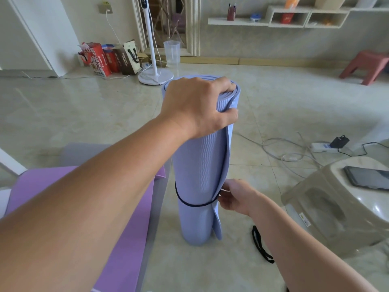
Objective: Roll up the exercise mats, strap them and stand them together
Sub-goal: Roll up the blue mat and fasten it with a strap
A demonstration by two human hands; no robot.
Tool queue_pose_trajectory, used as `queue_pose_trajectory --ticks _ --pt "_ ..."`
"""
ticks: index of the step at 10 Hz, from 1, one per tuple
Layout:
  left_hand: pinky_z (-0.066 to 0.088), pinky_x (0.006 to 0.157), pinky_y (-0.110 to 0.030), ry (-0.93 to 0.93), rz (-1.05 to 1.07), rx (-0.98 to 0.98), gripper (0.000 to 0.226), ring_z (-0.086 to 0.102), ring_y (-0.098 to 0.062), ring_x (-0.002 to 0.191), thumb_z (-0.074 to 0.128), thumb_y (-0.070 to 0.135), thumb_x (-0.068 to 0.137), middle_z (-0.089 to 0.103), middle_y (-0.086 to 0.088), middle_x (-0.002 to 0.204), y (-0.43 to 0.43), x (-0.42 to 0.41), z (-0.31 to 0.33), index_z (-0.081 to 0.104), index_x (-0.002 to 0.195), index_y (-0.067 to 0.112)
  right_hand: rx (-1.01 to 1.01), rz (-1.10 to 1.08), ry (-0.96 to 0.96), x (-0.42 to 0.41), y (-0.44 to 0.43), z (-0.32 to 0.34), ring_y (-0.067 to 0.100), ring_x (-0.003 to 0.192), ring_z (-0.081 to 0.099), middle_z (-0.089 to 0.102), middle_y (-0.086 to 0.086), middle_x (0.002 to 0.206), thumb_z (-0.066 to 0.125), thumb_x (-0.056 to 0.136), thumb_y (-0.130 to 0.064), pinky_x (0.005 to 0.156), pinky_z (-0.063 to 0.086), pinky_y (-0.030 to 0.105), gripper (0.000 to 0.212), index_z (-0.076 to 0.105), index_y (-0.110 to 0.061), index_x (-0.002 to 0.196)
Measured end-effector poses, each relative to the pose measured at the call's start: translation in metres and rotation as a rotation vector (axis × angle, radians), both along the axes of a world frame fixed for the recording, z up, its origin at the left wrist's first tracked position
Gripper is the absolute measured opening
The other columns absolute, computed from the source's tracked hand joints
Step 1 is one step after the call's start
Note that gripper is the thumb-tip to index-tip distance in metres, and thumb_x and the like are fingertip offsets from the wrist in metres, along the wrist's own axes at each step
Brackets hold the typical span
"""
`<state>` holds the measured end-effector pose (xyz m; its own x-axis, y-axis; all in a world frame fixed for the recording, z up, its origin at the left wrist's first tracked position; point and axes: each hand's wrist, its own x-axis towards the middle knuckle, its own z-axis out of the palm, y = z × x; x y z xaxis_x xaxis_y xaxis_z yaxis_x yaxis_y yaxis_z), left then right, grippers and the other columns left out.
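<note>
Tiled floor (84, 114), blue rolled mat (200, 165) standing upright at its centre.
My left hand (200, 106) curls over the roll's top; my right hand (235, 197) pinches the black strap (189, 202) circling it low down.

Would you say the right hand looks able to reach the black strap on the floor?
Probably yes: the loose strap lies on open floor near the right hand, which now holds the band around the rolled mat.
</note>
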<state>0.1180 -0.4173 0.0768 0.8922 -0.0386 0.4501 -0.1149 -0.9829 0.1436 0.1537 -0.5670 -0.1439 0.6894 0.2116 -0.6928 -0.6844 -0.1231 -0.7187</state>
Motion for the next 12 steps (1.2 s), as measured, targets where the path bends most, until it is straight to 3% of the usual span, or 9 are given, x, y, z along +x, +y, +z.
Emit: queue_pose_trajectory --ticks 2,5,6,7,8,9,10,11,12 --pt "0.034 0.074 -0.029 -0.019 -0.005 0.014 0.05 0.062 -0.024 0.096 0.057 0.059 0.085 0.072 0.004 0.1 0.0 0.002 0.0 0.056 0.133 0.042 -0.045 0.024 -0.034 -0.001 -0.001 0.0 0.018 0.051 0.042 0.046 0.007 0.065 0.05 0.083 0.002 0.049 0.036 0.026 0.009 0.052 -0.006 0.079" --pt "0.03 0.071 -0.029 0.086 -0.02 0.051 0.057 0.062 -0.025 0.091 0.055 0.06 0.088 0.072 0.001 0.094 -0.007 -0.005 0.013 0.048 0.14 0.038 -0.244 0.036 -0.055 -0.003 -0.007 0.056 0.021 0.061 0.055 0.059 0.006 0.079 0.056 0.088 -0.011 0.053 0.04 0.026 0.004 0.059 -0.009 0.09" --pt "0.033 0.082 -0.032 0.27 -0.045 0.124 0.078 0.062 -0.029 0.1 0.056 0.062 0.087 0.072 -0.001 0.098 -0.013 -0.017 0.03 0.028 0.152 0.03 -0.235 -0.028 -0.112 -0.003 -0.006 0.123 0.019 0.059 0.056 0.06 0.004 0.072 0.053 0.089 -0.013 0.057 0.041 0.027 0.009 0.06 -0.013 0.084" --pt "0.035 0.092 -0.033 0.529 -0.069 0.166 0.095 0.059 -0.03 0.105 0.062 0.041 0.089 0.068 -0.007 0.105 -0.016 -0.028 0.051 0.003 0.158 0.013 -0.154 -0.113 -0.158 -0.001 0.002 0.211 0.022 0.069 0.061 0.067 0.005 0.077 0.05 0.094 -0.026 0.067 0.049 0.032 0.021 0.063 -0.012 0.086" --pt "0.037 0.087 -0.032 0.769 -0.07 0.106 0.089 0.058 -0.035 0.108 0.058 0.023 0.092 0.069 -0.009 0.108 -0.015 -0.046 0.08 0.0 0.157 0.009 -0.124 0.071 -0.149 -0.008 0.01 0.296 0.023 0.098 0.063 0.067 0.001 0.108 0.046 0.094 -0.061 0.077 0.053 0.038 0.049 0.064 -0.019 0.111" --pt "0.039 0.082 -0.032 0.755 -0.083 0.123 0.08 0.062 -0.033 0.092 0.055 0.018 0.091 0.071 -0.007 0.097 -0.01 -0.071 0.13 0.01 0.156 0.009 -0.253 0.305 -0.143 -0.029 0.019 0.37 0.024 0.108 0.057 0.059 0.0 0.119 0.055 0.091 -0.06 0.087 0.053 0.046 0.055 0.052 -0.021 0.128" --pt "0.05 0.077 -0.037 0.722 -0.078 0.12 0.077 0.062 -0.033 0.086 0.058 0.015 0.09 0.069 -0.009 0.095 0.001 -0.101 0.196 0.014 0.155 0.011 -0.385 0.413 -0.133 -0.052 0.036 0.439 0.027 0.105 0.058 0.053 0.006 0.117 0.069 0.088 -0.038 0.077 0.058 0.049 0.06 0.04 -0.01 0.133" --pt "0.04 0.082 -0.035 0.789 -0.016 0.054 0.045 0.061 -0.033 0.098 0.051 0.014 0.096 0.068 -0.012 0.111 0.012 -0.139 0.275 0.044 0.14 0.009 -0.466 0.595 -0.052 -0.081 0.061 0.51 0.036 0.083 0.07 0.069 0.016 0.099 0.072 0.082 -0.031 0.066 0.06 0.055 0.042 0.061 -0.001 0.11" --pt "0.034 0.083 -0.03 0.978 0.171 -0.138 0.037 0.056 -0.032 0.114 0.048 0.022 0.099 0.061 -0.015 0.125 0.019 -0.181 0.34 0.054 0.133 0.008 -0.494 0.772 -0.146 -0.116 0.093 0.571 0.035 0.066 0.07 0.069 0.02 0.08 0.065 0.08 -0.013 0.058 0.06 0.052 0.013 0.065 -0.001 0.085"
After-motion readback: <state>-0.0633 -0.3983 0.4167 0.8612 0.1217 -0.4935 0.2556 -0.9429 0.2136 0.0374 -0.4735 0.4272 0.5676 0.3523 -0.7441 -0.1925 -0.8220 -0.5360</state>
